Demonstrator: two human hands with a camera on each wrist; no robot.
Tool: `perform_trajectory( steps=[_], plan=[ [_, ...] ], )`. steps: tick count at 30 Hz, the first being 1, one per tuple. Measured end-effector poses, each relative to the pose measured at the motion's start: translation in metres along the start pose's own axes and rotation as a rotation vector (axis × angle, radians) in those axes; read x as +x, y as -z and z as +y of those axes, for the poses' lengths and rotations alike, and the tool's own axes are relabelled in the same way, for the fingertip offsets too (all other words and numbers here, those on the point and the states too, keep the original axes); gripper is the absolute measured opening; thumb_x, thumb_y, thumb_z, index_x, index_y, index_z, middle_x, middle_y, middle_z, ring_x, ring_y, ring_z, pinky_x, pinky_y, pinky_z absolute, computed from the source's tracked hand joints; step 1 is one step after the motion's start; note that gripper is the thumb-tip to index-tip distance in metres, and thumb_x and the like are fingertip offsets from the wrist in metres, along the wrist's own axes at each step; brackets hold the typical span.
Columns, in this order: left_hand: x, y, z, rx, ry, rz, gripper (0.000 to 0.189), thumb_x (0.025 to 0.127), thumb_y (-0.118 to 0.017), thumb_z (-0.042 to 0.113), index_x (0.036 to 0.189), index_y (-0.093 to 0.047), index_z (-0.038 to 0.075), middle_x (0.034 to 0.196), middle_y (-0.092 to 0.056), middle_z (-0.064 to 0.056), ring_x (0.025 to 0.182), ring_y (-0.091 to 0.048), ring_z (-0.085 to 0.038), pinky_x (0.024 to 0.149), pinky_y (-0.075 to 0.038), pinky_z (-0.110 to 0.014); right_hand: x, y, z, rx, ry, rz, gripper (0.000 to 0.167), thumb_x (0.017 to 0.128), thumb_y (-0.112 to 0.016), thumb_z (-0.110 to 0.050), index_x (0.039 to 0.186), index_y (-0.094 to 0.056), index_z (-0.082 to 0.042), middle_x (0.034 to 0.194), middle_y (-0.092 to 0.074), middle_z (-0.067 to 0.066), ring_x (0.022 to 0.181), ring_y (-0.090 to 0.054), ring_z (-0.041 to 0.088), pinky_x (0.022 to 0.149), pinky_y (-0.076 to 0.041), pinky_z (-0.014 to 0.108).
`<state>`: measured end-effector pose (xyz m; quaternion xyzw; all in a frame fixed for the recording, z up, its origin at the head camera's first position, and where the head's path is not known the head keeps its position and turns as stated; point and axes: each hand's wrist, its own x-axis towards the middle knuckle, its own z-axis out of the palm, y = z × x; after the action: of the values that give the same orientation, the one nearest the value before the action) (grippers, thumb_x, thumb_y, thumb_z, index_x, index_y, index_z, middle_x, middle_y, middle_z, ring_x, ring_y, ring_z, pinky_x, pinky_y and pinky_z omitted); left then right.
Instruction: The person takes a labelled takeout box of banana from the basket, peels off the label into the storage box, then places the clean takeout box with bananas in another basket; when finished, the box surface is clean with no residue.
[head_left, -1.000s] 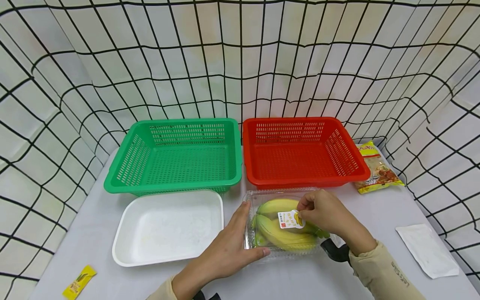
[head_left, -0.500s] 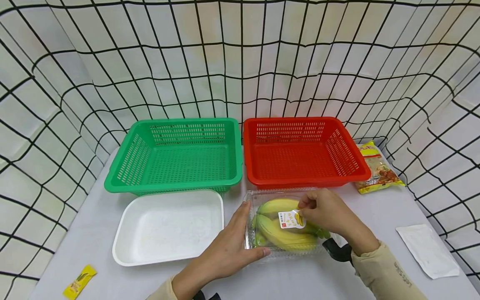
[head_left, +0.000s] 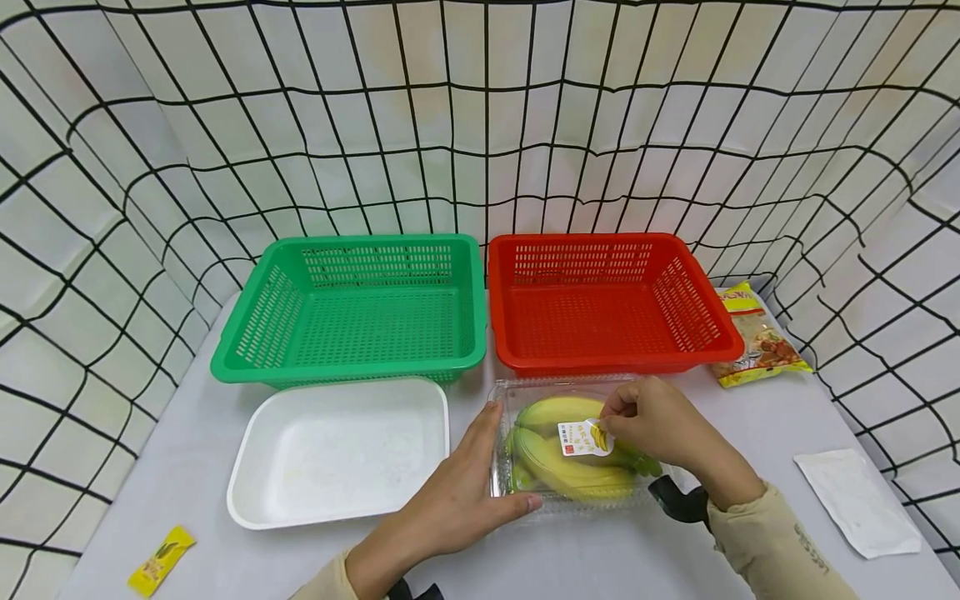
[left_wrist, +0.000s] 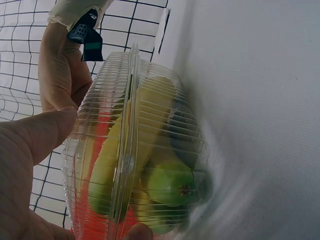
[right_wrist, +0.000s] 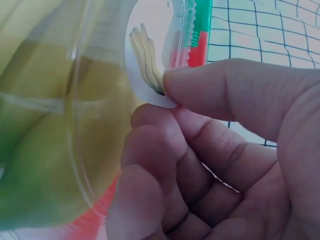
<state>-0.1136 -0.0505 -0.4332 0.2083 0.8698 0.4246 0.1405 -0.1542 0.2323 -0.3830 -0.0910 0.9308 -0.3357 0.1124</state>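
Observation:
A clear plastic box (head_left: 555,386) of yellow-green bananas (head_left: 562,476) lies on the white-covered table, its ribbed lid shut. My left hand (head_left: 457,492) holds the box's left end, thumb at the near side and fingers toward the far corner. In the left wrist view the thumb (left_wrist: 50,127) lies along the lid, with a fingertip at the rim below. My right hand (head_left: 663,421) pinches the right edge of a white sticker label (head_left: 573,438) with a banana picture on the lid. In the right wrist view, the label's edge (right_wrist: 145,95) sits between thumb and index finger.
A red basket (head_left: 600,364) stands right behind the box, a green basket (head_left: 348,371) to its left. A white tray (head_left: 337,450) is left of my hands. A snack bag (head_left: 761,342), a white packet (head_left: 858,500) and a small yellow sachet (head_left: 161,562) lie around. Black netting encloses the table.
My right hand, still pinching the label's edge, has shifted very slightly to the right. The left hand and the box stay in place.

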Motion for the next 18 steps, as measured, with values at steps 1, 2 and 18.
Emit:
perform_trajectory(
  steps=[1, 2, 18],
  plan=[
    [0.0000, 0.0000, 0.0000, 0.001, 0.001, -0.001, 0.116, 0.087, -0.079, 0.054, 0.169, -0.009, 0.011, 0.175, -0.011, -0.008, 0.158, -0.017, -0.026, 0.122, -0.030, -0.057, -0.0003, 0.0003, 0.0001, 0.008, -0.001, -0.002, 0.008, 0.090, -0.075, -0.008, 0.082, -0.075, -0.010, 0.073, -0.065, -0.002, 0.071, -0.056, 0.017, 0.059, -0.050, 0.027],
    [0.0000, 0.0000, -0.0001, 0.001, 0.001, -0.001, 0.116, 0.087, -0.079, 0.054, 0.169, -0.009, 0.011, 0.175, -0.011, -0.008, 0.158, -0.017, -0.026, 0.122, -0.030, -0.057, -0.0006, 0.0004, 0.0000, 0.015, -0.003, -0.004, 0.008, 0.090, -0.076, -0.008, 0.082, -0.075, -0.010, 0.073, -0.065, -0.002, 0.071, -0.056, 0.017, 0.059, -0.050, 0.027],
    [0.0002, 0.0000, -0.0005, 0.007, 0.002, -0.010, 0.116, 0.087, -0.078, 0.054, 0.168, -0.009, 0.009, 0.175, -0.010, -0.006, 0.159, -0.014, -0.023, 0.124, -0.026, -0.053, -0.0017, 0.0030, 0.0040, 0.092, 0.005, -0.017, 0.007, 0.092, -0.074, -0.009, 0.085, -0.076, -0.009, 0.075, -0.067, -0.001, 0.075, -0.057, 0.018, 0.061, -0.052, 0.027]
  ],
)
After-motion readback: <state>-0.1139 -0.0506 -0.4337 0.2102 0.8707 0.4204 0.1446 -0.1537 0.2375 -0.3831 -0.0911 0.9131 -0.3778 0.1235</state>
